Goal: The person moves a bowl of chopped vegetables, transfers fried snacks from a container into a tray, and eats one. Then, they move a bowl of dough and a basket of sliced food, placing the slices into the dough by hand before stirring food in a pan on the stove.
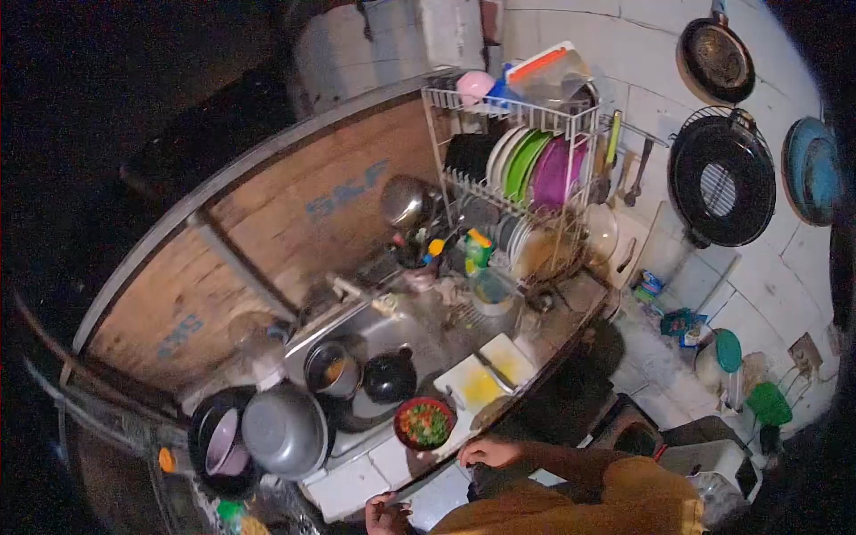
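At the bottom, my left hand [388, 514] is in front of the white tiled edge, its fingers curled around something I cannot make out. My right hand [490, 452], its fingers bent together, is just below the cutting board, with a dark thing under it; what it holds is unclear. A red bowl [425, 423] of chopped green and red pieces sits on the counter between the sink and my right hand. Beside it lies a white cutting board [473, 385] with yellow stains and a knife [496, 371] across it.
The metal sink [406, 330] holds a pot [333, 369] and a black pan [390, 376]. A large grey pot [285, 432] and a purple bowl [226, 443] are at left. A dish rack [512, 109] stands behind; pans [722, 178] hang at right. A stove [624, 430] is at lower right.
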`<act>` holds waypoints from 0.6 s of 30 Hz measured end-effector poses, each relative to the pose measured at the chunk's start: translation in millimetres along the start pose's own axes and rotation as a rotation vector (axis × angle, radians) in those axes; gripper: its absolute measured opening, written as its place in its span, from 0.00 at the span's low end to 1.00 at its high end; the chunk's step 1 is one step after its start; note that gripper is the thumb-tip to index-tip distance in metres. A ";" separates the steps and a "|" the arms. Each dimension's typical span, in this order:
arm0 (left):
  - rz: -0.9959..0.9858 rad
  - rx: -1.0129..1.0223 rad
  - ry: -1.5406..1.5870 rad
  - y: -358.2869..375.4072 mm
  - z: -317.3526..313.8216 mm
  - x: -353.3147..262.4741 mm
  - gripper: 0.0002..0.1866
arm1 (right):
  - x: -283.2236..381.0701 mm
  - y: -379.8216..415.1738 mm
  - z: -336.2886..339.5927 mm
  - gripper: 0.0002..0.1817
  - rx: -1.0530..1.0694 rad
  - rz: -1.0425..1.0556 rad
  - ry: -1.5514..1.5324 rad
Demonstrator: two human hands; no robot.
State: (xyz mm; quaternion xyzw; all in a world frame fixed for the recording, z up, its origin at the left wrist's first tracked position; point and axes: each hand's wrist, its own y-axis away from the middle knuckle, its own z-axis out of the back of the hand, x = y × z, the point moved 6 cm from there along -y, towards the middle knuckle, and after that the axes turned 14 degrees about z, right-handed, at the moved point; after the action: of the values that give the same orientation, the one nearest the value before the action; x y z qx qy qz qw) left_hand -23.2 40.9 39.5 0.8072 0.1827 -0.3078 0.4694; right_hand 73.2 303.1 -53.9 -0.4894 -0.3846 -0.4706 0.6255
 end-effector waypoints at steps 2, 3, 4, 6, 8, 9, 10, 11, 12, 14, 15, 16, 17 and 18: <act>-0.029 0.045 -0.094 -26.1 -49.9 -13.5 0.13 | 1.4 -3.4 47.7 0.09 -0.137 -0.101 0.081; -0.068 0.075 -0.177 -39.0 -74.7 -21.5 0.13 | 0.5 -2.5 69.7 0.09 -0.257 -0.196 0.153; -0.077 0.158 -0.274 -53.6 -103.0 -29.2 0.13 | 8.9 -1.0 88.9 0.09 -0.366 -0.127 0.112; -0.233 0.355 -0.495 -112.4 -149.6 -29.9 0.08 | 32.4 10.8 121.7 0.11 -0.411 -0.211 0.085; -0.665 0.311 -0.854 -134.2 -231.4 -59.7 0.10 | 22.9 39.2 138.1 0.13 -0.522 -0.301 0.012; -0.677 0.346 -0.929 -156.0 -264.9 -63.0 0.10 | 0.4 61.3 129.7 0.13 -0.544 -0.303 0.011; -0.691 0.381 -1.004 -174.5 -304.4 -69.7 0.10 | -22.8 85.0 122.3 0.13 -0.753 -0.137 -0.272; -0.749 0.384 -1.063 -189.4 -343.0 -75.3 0.11 | -33.9 101.4 126.5 0.14 -0.950 0.044 -0.551; -0.806 0.387 -1.118 -201.4 -381.9 -78.4 0.12 | -19.0 110.4 134.2 0.14 -0.972 0.044 -0.543; -0.880 0.340 -1.204 -221.9 -453.0 -82.4 0.12 | 23.6 135.8 133.8 0.14 -0.794 -0.747 -0.159; -0.941 0.355 -1.238 -240.2 -480.1 -78.0 0.14 | 23.8 145.8 131.9 0.14 -0.812 -0.755 -0.167; -1.006 0.368 -1.270 -261.8 -504.4 -72.7 0.15 | 25.4 157.9 132.5 0.15 -0.879 -0.677 -0.105; -1.071 0.352 -1.281 -279.3 -526.1 -68.0 0.16 | 25.5 171.4 129.9 0.16 -0.941 -0.598 -0.041; -1.136 0.334 -1.291 -292.6 -542.9 -63.5 0.18 | 8.8 192.0 114.8 0.16 -0.953 -0.603 -0.048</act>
State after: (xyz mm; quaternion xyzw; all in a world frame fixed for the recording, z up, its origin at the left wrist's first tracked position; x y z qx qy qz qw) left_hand -64.7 657.1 94.0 0.3203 0.2083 -0.9146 0.1322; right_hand 258.4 428.1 -67.7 -0.5968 -0.2666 -0.7388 0.1642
